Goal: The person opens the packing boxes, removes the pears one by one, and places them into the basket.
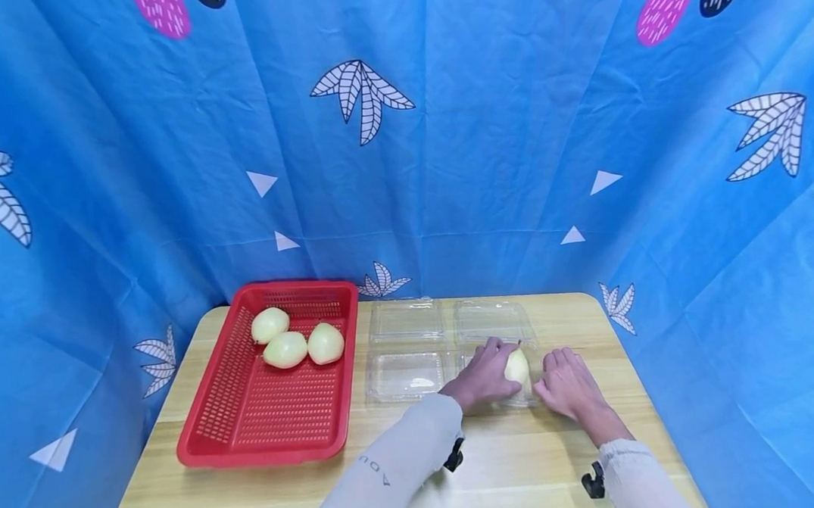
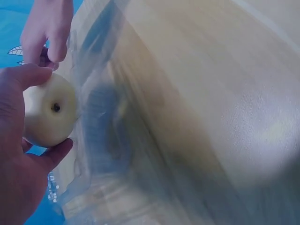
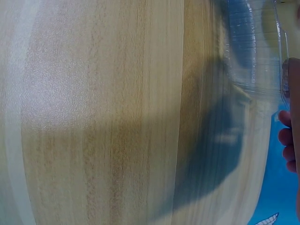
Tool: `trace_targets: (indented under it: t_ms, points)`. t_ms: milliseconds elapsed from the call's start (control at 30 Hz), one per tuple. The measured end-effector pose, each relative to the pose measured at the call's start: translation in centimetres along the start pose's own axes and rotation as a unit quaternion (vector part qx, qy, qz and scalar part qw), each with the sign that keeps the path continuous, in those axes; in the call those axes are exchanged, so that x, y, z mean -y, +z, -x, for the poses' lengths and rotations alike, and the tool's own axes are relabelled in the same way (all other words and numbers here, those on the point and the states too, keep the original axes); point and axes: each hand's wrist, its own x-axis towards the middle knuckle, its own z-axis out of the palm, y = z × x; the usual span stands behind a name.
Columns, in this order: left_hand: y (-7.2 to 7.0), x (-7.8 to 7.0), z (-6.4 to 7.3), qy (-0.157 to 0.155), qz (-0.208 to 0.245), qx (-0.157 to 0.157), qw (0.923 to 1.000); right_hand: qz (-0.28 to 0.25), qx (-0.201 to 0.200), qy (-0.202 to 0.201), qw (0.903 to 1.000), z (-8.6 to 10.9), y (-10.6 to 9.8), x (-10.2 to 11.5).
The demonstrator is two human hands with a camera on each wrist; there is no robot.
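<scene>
A pale yellow pear (image 1: 516, 367), stem upward in the head view, is gripped by my left hand (image 1: 487, 373). In the left wrist view the thumb and fingers wrap around the pear (image 2: 55, 110), its dark blossom end facing the camera. It is over the front half of the right-hand clear plastic box (image 1: 525, 398), which has a hinged lid (image 1: 493, 321) lying back. My right hand (image 1: 568, 382) holds that box's right edge with curled fingers. In the right wrist view the thumb is at the rim (image 3: 283, 61), with the other fingertips (image 3: 286, 136) partly visible.
A second clear box (image 1: 405, 375) lies unfolded to the left of the first. Farther left, a red perforated basket (image 1: 273, 422) contains three pale pears (image 1: 285, 349). Blue patterned curtain (image 1: 417, 171) surrounds the wooden table (image 1: 507, 470) at the back and sides.
</scene>
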Motion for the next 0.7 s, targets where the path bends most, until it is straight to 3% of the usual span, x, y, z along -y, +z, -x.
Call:
trace_targets:
  t_ms: [700]
  points:
    - [-5.7, 1.3, 0.8, 0.013, -0.093, -0.013, 0.9955, -0.002, 0.013, 0.003, 0.9999, -0.2, -0.3, 0.3]
